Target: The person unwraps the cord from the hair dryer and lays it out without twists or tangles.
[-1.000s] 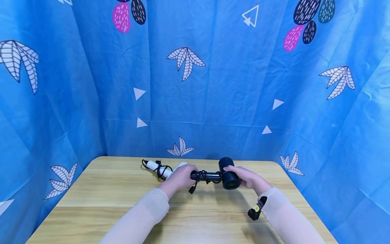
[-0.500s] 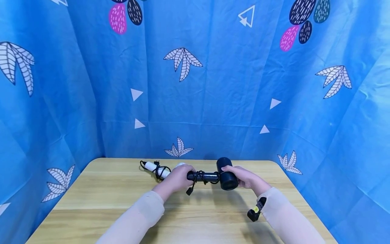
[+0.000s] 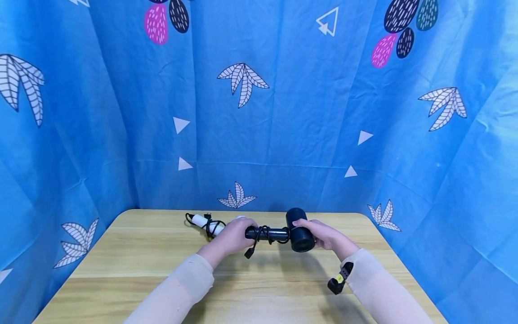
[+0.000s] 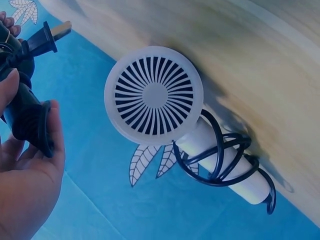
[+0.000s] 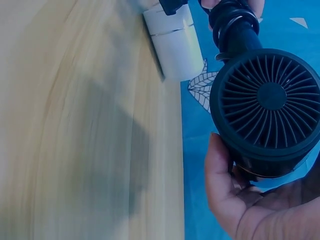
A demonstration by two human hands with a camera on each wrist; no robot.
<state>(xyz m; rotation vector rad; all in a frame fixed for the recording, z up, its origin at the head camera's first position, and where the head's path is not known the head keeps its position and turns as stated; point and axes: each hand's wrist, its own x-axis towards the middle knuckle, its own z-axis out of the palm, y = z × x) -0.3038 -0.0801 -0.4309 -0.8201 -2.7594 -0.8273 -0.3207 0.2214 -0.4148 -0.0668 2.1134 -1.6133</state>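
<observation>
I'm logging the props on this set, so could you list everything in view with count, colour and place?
Hair dryer with round ribbed grille: 1, black, held between both hands over the table
Thin cord with two-pin plug: 1, black, wound round that dryer's handle
Cylindrical-handled hair dryer: 1, white, lying near the table's back edge, beyond the left hand
Looped cord: 1, black, around the white handle
Wood-grain table: 1, light brown, beneath everything
Printed fabric curtain: blue, behind and at both sides
Strapped device: 1, black with yellow mark, at the right cuff
Long sleeves: 2, cream, one per arm
Left hand: 1, bare, gripping the black handle's end
Right hand: 1, bare, holding the black head
</observation>
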